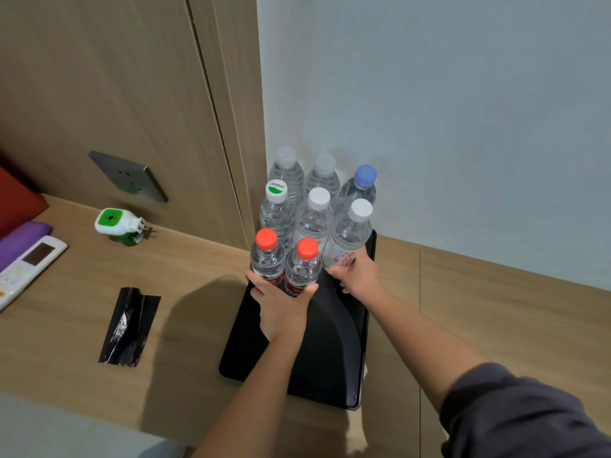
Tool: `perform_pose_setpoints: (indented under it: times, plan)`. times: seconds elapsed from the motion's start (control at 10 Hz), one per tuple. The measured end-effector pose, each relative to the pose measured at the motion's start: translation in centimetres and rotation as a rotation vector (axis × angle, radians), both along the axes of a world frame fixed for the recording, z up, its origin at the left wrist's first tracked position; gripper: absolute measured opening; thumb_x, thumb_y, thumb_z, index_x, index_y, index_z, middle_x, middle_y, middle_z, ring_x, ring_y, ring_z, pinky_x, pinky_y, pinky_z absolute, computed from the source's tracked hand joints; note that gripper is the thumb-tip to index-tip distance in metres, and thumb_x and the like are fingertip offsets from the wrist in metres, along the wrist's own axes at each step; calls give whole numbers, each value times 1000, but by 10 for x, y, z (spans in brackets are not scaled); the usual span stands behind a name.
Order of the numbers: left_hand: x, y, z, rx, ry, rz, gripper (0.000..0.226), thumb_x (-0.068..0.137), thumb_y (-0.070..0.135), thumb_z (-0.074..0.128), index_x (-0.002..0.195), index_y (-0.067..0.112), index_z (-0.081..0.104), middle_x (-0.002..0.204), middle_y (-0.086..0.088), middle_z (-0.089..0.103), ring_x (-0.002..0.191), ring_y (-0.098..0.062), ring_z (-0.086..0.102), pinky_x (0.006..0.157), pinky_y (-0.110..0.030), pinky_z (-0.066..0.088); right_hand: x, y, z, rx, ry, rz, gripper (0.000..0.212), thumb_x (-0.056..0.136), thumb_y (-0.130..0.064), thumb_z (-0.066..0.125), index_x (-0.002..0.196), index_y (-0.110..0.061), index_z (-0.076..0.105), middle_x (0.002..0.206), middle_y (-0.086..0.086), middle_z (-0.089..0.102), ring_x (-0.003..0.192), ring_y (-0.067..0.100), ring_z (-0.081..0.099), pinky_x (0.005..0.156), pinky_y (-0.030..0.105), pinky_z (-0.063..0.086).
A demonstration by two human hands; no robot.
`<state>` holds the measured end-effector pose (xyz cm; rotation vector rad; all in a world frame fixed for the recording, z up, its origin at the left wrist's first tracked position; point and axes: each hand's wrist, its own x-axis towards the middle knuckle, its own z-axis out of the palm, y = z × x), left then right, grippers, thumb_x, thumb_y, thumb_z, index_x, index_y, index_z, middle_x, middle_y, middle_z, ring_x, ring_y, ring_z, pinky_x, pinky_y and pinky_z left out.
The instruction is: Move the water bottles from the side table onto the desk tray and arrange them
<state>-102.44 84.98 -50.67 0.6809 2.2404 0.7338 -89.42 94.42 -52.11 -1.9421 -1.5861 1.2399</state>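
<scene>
To your left, a white-and-green plug-in vaporiser lies on its side just below a dark grey wall socket. Nearer you lies a flat, crinkled black plastic bag. At the far left edge a white remote control overlaps a purple cloth, beside a red cushion.

Single head-worn view, angled forward and down.
The wide camera looks from above the desk toward the wall corner, near the scene; the tray with water bottles sits mid-frame, the desk edge at lower left.
</scene>
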Motion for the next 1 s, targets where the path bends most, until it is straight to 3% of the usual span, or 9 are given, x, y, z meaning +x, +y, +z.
perform_pose_setpoints:
  times: [0.1,0.2,0.3,0.4,0.5,0.6,0.8,0.9,1.0]
  plan:
    - [-7,-4,4,-20,-3,-47,136,63,55,82,151,22,-16,151,-12,26,123,-36,51,89,-47,46,1,-5,6,4,-35,29,88,77,-23,79,146,-23,25,108,3,66,84,24,68,58,36,59]
    - [-26,-11,13,-40,-50,-65,138,62,52,84,152,19,-15,155,-13,20,132,-33,42,94,-45,43,6,-17,18,50,-60,78,96,73,-26,83,146,-26,19,123,0,63,107,25,63,86,42,55]
    - [-47,-24,31,27,10,-114,128,65,47,84,154,11,1,149,-17,28,133,-35,37,101,-44,38,13,-28,32,125,-62,115,108,69,-26,86,148,-31,14,140,1,52,125,23,51,98,38,47]
    - [-66,-35,63,260,303,-285,97,78,44,75,150,4,24,138,-18,39,126,-34,42,103,-41,37,17,-39,55,232,-155,111,115,72,-32,84,156,-22,6,156,6,31,143,24,30,113,42,34]
    - [-77,-25,98,449,531,-529,77,88,39,63,150,10,27,154,-11,27,142,-25,24,116,-36,21,17,-52,84,445,-327,121,106,81,-34,75,156,-18,2,164,8,10,150,24,11,120,42,21]
    - [-76,-2,124,523,731,-776,74,92,39,54,153,15,18,161,-3,12,149,-20,9,118,-34,13,11,-56,114,620,-440,203,98,85,-28,68,157,-19,1,165,8,4,151,29,9,120,42,21]
    - [-76,26,125,302,841,-982,77,98,44,37,155,14,-6,162,1,-13,148,-12,-13,121,-42,9,2,-57,144,546,-613,375,83,91,-26,55,156,-21,5,165,0,-7,151,30,7,115,42,30]
    - [-78,27,118,291,854,-977,79,97,44,38,154,13,-7,162,1,-13,148,-13,-13,121,-43,9,2,-57,151,520,-633,398,81,93,-27,53,157,-21,3,165,0,-8,151,30,5,116,43,27]
    - [-78,27,115,301,860,-972,82,95,46,38,154,13,-8,162,0,-15,148,-13,-15,120,-45,14,-1,-49,180,568,-376,338,81,90,-32,59,156,-20,13,164,6,9,150,24,13,119,31,20]
